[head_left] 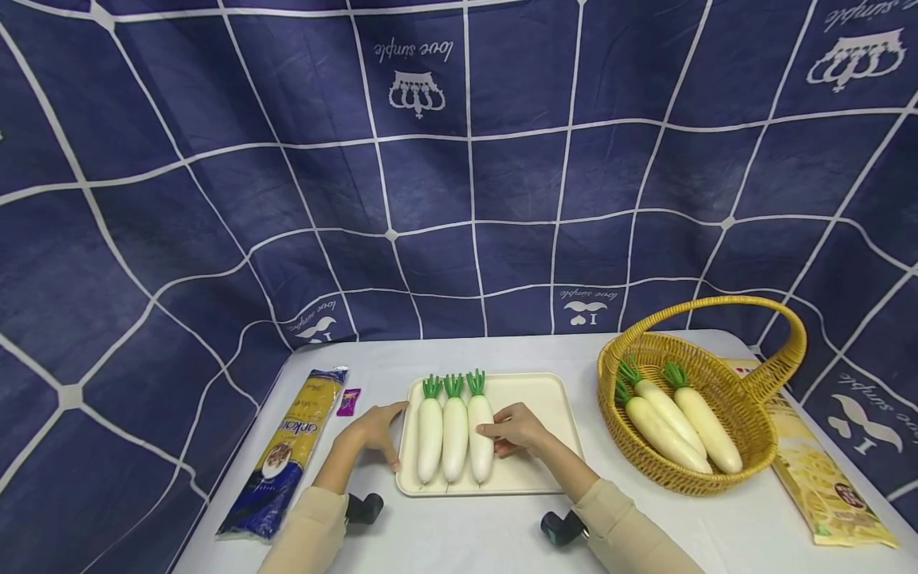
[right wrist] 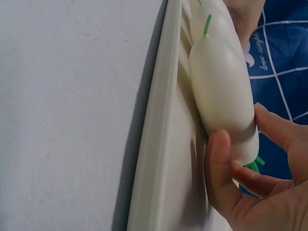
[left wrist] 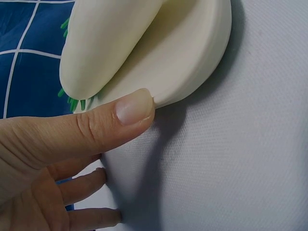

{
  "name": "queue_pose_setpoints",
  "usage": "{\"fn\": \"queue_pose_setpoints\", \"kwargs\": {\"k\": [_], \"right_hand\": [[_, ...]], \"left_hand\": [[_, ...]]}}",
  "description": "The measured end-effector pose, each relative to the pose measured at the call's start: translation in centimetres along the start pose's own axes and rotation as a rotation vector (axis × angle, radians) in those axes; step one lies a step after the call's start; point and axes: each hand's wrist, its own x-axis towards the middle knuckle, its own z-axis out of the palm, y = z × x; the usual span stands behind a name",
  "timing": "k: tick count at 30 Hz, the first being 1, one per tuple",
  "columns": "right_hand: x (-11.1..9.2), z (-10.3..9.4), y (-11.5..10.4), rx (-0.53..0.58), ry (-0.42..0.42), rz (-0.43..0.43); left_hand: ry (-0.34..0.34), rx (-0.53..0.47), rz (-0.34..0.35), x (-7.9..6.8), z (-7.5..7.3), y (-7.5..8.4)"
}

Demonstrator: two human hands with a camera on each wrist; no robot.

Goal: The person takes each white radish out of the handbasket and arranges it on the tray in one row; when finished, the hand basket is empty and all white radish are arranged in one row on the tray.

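Observation:
Three white radishes with green tops lie side by side on the left half of a cream tray (head_left: 534,470) in the head view. My right hand (head_left: 518,430) grips the rightmost radish (head_left: 481,446), thumb on one side and fingers on the other; the right wrist view shows this radish (right wrist: 221,86) close up. At the tray's left edge is my left hand (head_left: 374,430), its fingers spread. In the left wrist view its thumb (left wrist: 132,108) rests at the tray's rim, and the other fingers extend below, holding nothing.
A wicker basket (head_left: 763,426) holding three more white radishes (head_left: 706,426) stands on the right. A yellow pasta packet (head_left: 825,478) lies beside it. On the left are a blue and yellow packet (head_left: 287,454) and a small purple packet (head_left: 347,402). Blue cloth hangs behind.

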Motion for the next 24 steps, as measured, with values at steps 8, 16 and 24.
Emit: {"fn": "queue_pose_setpoints", "kwargs": {"k": [8, 16, 24], "right_hand": [[0.25, -0.16, 0.28, 0.013, -0.04, 0.021], [0.31, -0.06, 0.36, 0.014, -0.049, 0.009], [0.34, -0.33, 0.66, -0.032, -0.041, -0.033]], "left_hand": [[0.005, -0.004, -0.005, -0.09, 0.03, 0.07], [0.001, -0.002, -0.004, -0.22, -0.05, 0.15], [0.006, -0.005, 0.003, -0.18, -0.06, 0.13]]}}
